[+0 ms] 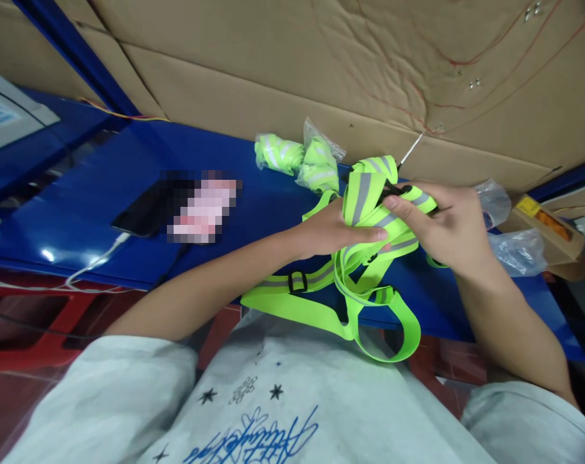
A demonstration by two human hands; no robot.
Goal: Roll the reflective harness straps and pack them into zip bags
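A neon yellow-green reflective strap harness (364, 200) with grey stripes and black buckles is bunched between my two hands. My left hand (328, 231) grips the bundle from its left side, thumb lying across the folds. On the right, my right hand (447, 222) pinches a strap near a black buckle, thumb on top. Loose loops of the harness hang below the hands, over the table's front edge and against the shirt. A black slider buckle (297, 281) shows on one hanging strap. Some fingers of both hands are hidden behind the folds.
Two clear bags of rolled neon straps (279, 154) lie at the back of the blue table (109, 167). To the left are a black phone (138, 212) with a white cable and a pixelated pink item (203, 209). Clear plastic bags (519, 251) and a cardboard box (548, 229) stand right.
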